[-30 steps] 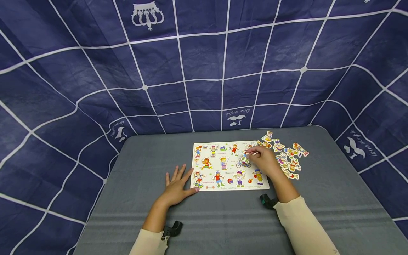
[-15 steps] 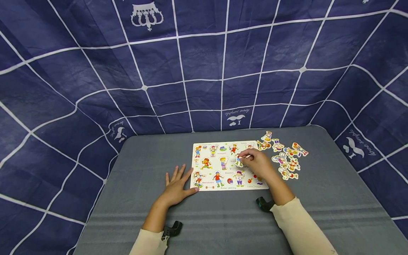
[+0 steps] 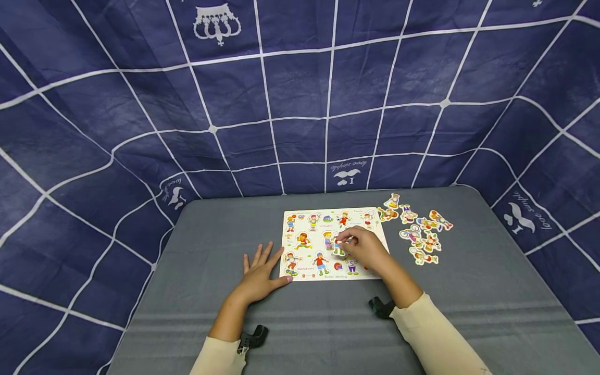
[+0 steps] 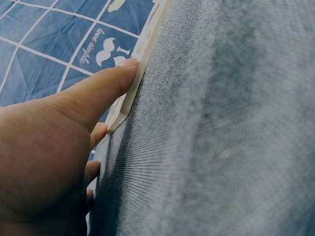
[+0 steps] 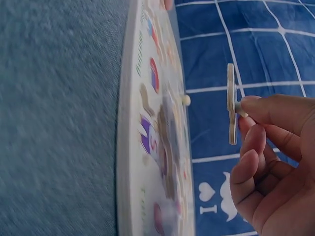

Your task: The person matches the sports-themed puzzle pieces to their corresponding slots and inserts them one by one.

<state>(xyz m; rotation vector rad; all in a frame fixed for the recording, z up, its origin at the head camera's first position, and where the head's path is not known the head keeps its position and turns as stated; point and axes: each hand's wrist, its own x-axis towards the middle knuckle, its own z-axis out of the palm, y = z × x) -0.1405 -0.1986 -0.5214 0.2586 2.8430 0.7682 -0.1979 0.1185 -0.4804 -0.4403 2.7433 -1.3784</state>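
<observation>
Right hand (image 5: 268, 162) fingers pinched on puzzle piece (image 5: 231, 104) peg — left hand (image 3: 259, 273) flat, thumb against board (image 3: 307, 251).

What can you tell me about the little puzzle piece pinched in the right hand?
The puzzle piece is a thin, flat cutout that looks like wood, seen edge-on, with a small peg on one face. The right hand pinches that peg between thumb and fingertips, holding the piece clear of the puzzle board, face roughly parallel to it. Its picture is not readable here.

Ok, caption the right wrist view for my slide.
Right hand pinches a puzzle piece by its peg, held clear of the board.
</observation>
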